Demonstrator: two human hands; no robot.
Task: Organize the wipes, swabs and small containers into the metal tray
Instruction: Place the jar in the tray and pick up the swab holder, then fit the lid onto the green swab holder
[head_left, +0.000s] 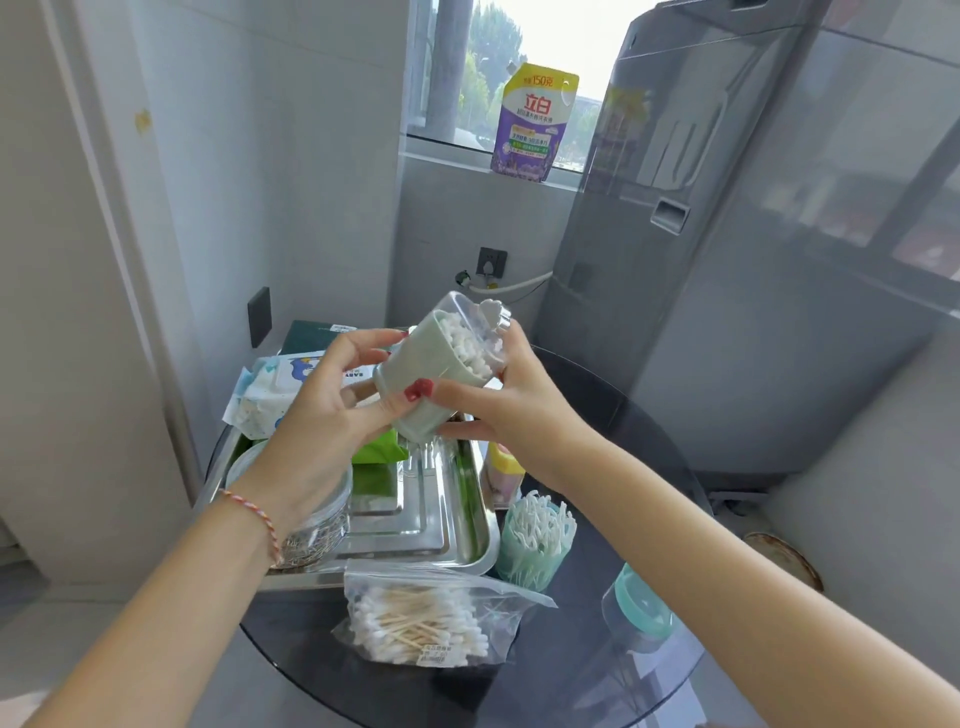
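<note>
Both hands hold a pale green swab box (434, 366) with a clear lid, tilted above the metal tray (457, 535). My left hand (332, 410) grips its lower left side; my right hand (498, 400) holds its right side near the lid. White cotton swabs show through the lid. In the tray sit a clear jar (311, 525) at the left and a green packet (379, 452). A blue-and-white wipes pack (270, 395) lies at the tray's far left edge. In front of the tray lies a zip bag of wooden swabs (421, 623).
The dark round glass table (597, 691) carries a green cup of floss picks (535, 540), a small yellow-pink bottle (501, 473) and a teal-lidded container (639, 608). A dark green box (311, 335) lies behind. A washing machine (727, 234) stands at the right; a detergent pouch (535, 124) sits on the windowsill.
</note>
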